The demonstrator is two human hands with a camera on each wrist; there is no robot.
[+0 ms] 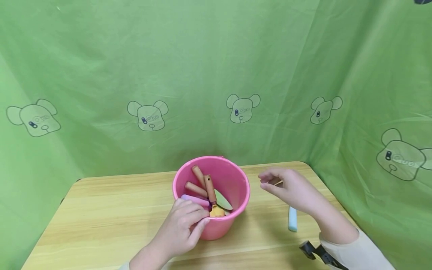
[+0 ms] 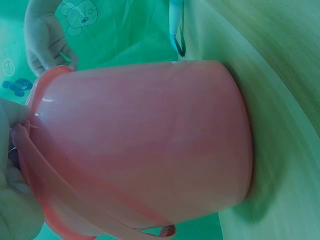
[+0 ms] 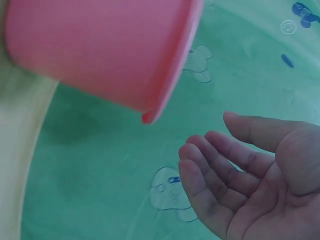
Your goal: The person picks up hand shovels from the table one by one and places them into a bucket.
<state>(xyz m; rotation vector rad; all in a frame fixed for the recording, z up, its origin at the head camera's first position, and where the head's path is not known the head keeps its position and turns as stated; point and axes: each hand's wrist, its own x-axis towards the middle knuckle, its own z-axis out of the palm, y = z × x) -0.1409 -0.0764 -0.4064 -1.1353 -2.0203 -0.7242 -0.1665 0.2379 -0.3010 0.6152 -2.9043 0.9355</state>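
A pink bucket stands upright on the table. My left hand grips its near rim at the left, where the bucket's handle hangs down in the left wrist view. Inside lie several brown wooden-handled tools; one has a yellow head. Beside them are a green blade-like piece and a pink-purple bar. To the right of the bucket, my right hand hovers holding nothing, its fingers loosely bent. Below it lies a light blue stick, partly hidden by the hand and wrist.
The wooden table has rounded back corners. A green curtain printed with bear heads hangs behind and at both sides. A black strap with a small camera sits on the right wrist.
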